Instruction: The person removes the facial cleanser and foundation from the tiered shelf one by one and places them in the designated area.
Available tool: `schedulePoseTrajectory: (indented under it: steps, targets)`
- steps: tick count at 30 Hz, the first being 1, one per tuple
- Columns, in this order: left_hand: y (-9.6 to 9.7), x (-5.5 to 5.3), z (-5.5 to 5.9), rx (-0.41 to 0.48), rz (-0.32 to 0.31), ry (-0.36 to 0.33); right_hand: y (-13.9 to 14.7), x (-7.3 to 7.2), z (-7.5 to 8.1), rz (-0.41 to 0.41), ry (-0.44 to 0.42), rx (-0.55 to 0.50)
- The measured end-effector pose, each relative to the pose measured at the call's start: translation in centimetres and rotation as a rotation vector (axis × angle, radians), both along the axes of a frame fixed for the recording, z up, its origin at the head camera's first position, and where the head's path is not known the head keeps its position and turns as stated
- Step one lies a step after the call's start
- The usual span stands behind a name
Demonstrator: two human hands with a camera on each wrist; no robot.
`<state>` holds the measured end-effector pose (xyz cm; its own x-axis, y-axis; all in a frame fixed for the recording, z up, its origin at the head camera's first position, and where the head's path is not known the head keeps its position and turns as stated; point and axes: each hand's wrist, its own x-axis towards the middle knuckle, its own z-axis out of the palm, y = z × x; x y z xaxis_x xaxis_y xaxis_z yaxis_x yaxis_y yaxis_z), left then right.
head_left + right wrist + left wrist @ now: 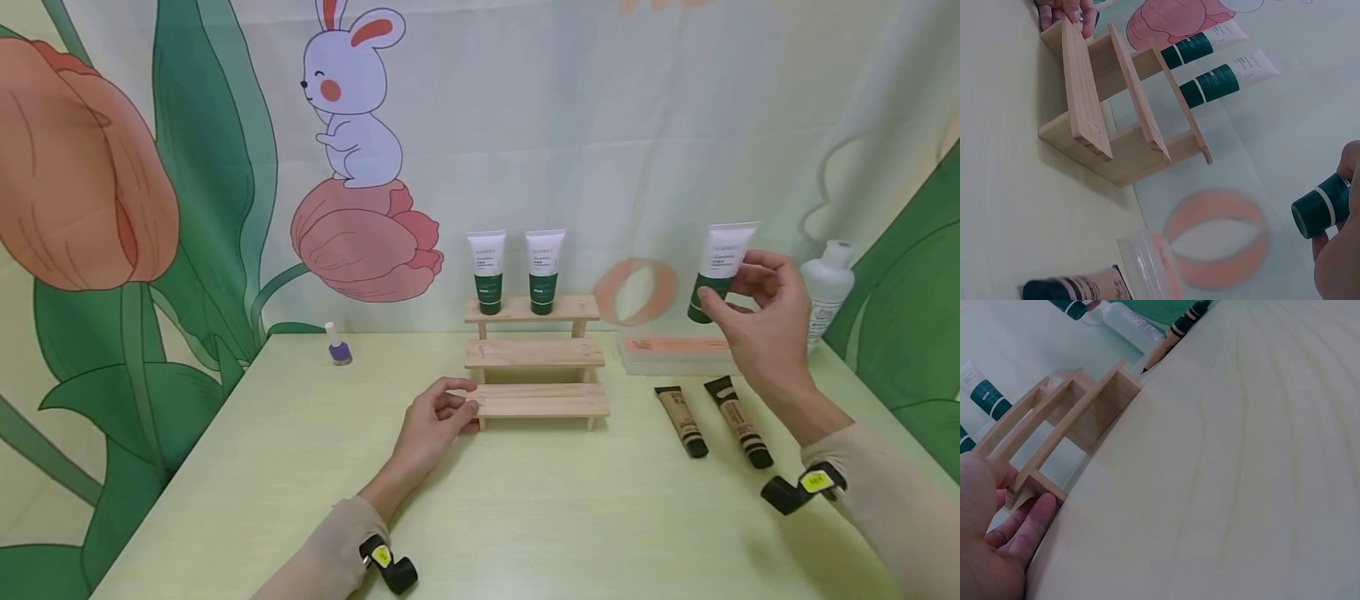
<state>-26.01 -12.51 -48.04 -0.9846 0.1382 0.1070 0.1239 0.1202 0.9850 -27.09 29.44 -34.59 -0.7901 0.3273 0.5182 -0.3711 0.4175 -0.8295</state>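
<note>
My right hand [772,325] pinches a white and green squeeze tube [723,258] between thumb and fingers, upright and raised above the table; its green cap [1311,215] shows in the right wrist view. The left hand [435,421] grips the left end of the lowest step of a three-step wooden rack [536,354]. In the left wrist view its fingers [1038,515] wrap about that end. Two matching tubes stand cap-down on the top step, one at the left [488,271] and one nearer the middle [543,271].
Two tan tubes with black caps, one shorter [681,421] and one longer [738,421], lie right of the rack. A clear box [675,357] and a white bottle [825,287] stand behind them. A purple nail polish bottle [339,348] sits at the back left.
</note>
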Motion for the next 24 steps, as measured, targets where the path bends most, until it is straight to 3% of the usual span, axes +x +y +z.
schedulePoseTrajectory:
  steps: [15, 24]
  targets:
    - [0.1, 0.2, 0.2, -0.018, 0.009, -0.002, 4.6, 3.0, -0.4, -0.092, 0.025, -0.011]
    - [0.1, 0.2, 0.3, -0.011, 0.004, 0.008, 6.6, 5.4, -0.9, -0.188, -0.015, 0.015]
